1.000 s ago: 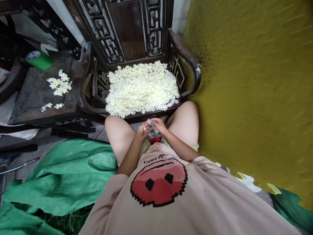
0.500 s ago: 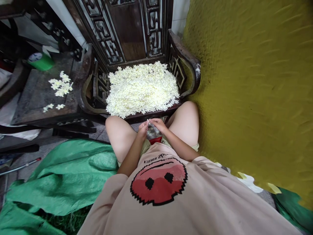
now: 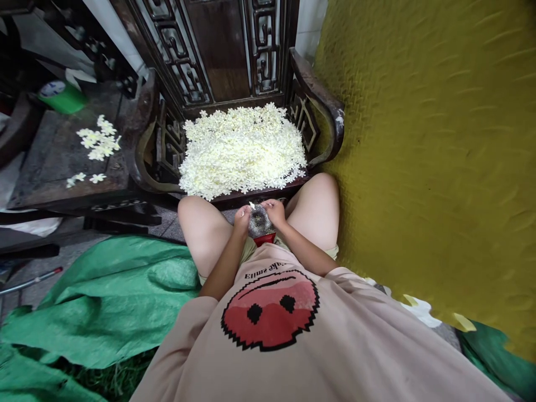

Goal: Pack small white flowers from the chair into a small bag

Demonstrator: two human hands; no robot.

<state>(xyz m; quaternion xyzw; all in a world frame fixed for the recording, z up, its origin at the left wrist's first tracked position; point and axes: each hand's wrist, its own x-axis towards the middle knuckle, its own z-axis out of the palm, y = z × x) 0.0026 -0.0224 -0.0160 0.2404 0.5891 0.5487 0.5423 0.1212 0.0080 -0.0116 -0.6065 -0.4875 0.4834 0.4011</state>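
Between my knees, my left hand (image 3: 242,219) is closed in a pinch on a small white flower (image 3: 252,206) that sticks out from its fingertips. My right hand (image 3: 274,212) sits just to the right, its fingers pressed together; what they hold, if anything, is too small to name. A gap separates the two hands. Under them is a round, greyish container (image 3: 260,222) with small bits in it. In front of my knees, a big pile of white flowers (image 3: 245,151) covers the seat of a dark wooden chair (image 3: 226,50).
On the left, a dark side table (image 3: 46,162) bears loose flowers (image 3: 99,139) and a green roll of tape (image 3: 62,97). A green sack (image 3: 121,290) lies at lower left. A large yellow textured sheet (image 3: 427,167) fills the right side.
My hands have moved apart, and the flower now shows at my left fingertips. More of the container between them is visible. The view has shifted slightly.
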